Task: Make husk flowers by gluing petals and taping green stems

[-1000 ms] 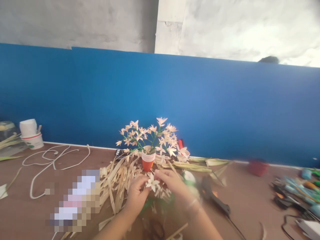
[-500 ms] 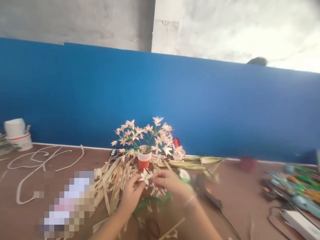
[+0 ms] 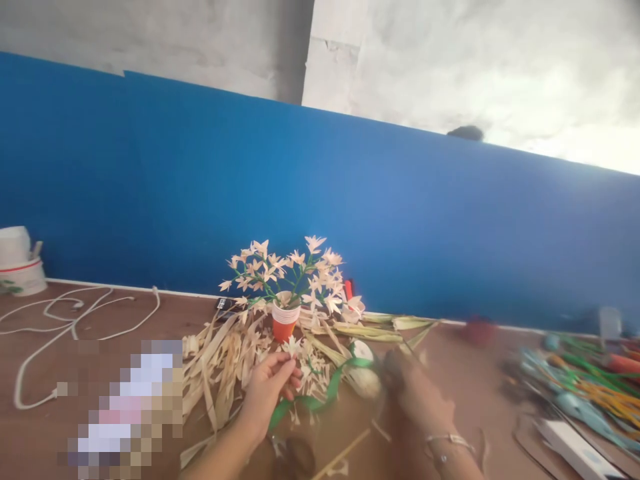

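My left hand (image 3: 273,390) is closed in a pinch on a small pale husk flower (image 3: 292,347), its petals pointing up. Just behind it stands an orange and white paper cup (image 3: 286,325) with a spray of pale flowers (image 3: 320,280) on green stems. My right hand (image 3: 425,397), smeared by motion, is wrapped over a dark glue gun (image 3: 394,367) on the right; its handle is hidden under the palm. Between the hands a green ribbon (image 3: 313,402) curls across the table beside loose small flowers (image 3: 315,377).
Dried husk strips (image 3: 213,360) pile up left of the cup. A white cable (image 3: 75,327) and a white tub (image 3: 24,277) lie farther left. Scissors (image 3: 295,457) rest in front. Coloured cords (image 3: 590,380) and a white power strip (image 3: 575,450) are at right. A blue partition (image 3: 350,200) closes the back.
My right hand has left the flower and moved right onto the glue gun. The left hand still has the flower, now turned upward. The view has shifted and tilted slightly.
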The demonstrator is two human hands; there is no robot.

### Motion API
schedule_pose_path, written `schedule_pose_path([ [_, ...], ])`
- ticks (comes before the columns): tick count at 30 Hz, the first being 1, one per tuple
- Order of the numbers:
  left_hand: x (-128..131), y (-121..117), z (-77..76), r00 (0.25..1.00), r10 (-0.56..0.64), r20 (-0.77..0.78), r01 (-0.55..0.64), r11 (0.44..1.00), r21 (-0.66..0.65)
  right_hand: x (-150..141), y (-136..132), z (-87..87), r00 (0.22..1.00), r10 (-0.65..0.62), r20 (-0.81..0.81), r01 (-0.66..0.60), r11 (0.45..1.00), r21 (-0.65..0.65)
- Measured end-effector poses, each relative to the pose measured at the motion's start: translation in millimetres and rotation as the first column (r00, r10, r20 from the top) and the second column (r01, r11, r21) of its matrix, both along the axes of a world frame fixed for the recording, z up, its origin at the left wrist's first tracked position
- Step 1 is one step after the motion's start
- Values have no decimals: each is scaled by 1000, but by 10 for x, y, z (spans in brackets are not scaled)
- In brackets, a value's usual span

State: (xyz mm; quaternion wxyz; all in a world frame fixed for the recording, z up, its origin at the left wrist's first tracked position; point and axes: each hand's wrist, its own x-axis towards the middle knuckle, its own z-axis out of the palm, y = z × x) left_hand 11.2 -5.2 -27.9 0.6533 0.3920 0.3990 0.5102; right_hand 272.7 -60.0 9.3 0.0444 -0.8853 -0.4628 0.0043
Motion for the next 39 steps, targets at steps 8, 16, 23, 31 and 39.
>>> schedule_pose_path([
  [8, -4, 25, -7, 998, 11, 64, -3, 992, -125, 104, 25, -1, 988, 79, -130, -55, 982, 178],
  [16, -10, 64, -39, 995, 25, 98, -15, 995, -94, -623, 243, -44, 573, 786, -231, -550, 578, 603],
  [23, -30, 75, -76, 993, -18, 119, 29, 996, -86, -1040, 294, -394, 542, 792, -281, -491, 570, 659],
  [31, 16, 83, -164, 1000, -13, 26, 15, 995, -96, -1032, 238, -634, 557, 748, -360, -394, 620, 678],
  [39, 34, 49, -145, 999, -24, -39, 20, 995, -98, -982, 258, -707, 578, 723, -378, -404, 656, 637],
])
